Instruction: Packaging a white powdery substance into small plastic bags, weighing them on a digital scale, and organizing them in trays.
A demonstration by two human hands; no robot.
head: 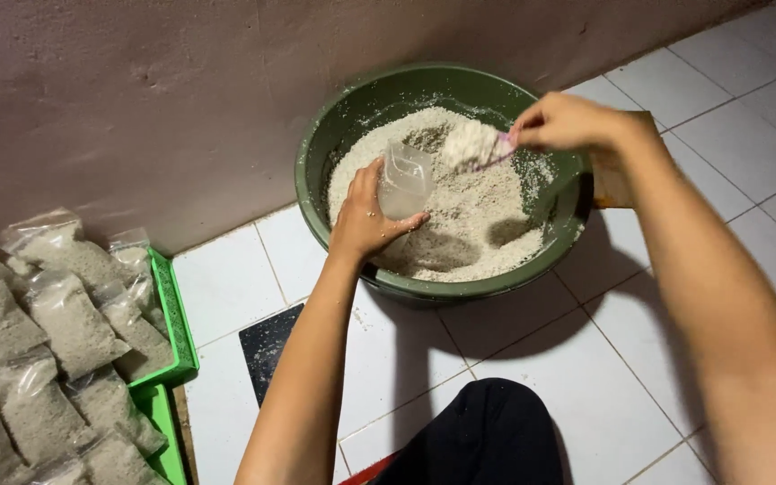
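Nearest to me, left of the green basin (pixel 352 117), filled plastic bags (pixel 56 323) lie heaped in green trays (pixel 177 332) on the tiled floor (pixel 586 377). Over the basin's near side, my left hand (pixel 365 220) has its fingers closed around a small clear bag (pixel 404 180), held upright with the mouth open. This bag looks thin, soft and slippery, so I think the best hold is near its rim. Farther in, my right hand (pixel 563 121) pinches a small scoop (pixel 476 146) heaped with pale grain (pixel 469 224), just beside the bag's mouth.

White tiled floor (pixel 729 135) (1 dark tile (pixel 267 341)) under green basin (pixel 352 117), green trays (pixel 175 328).
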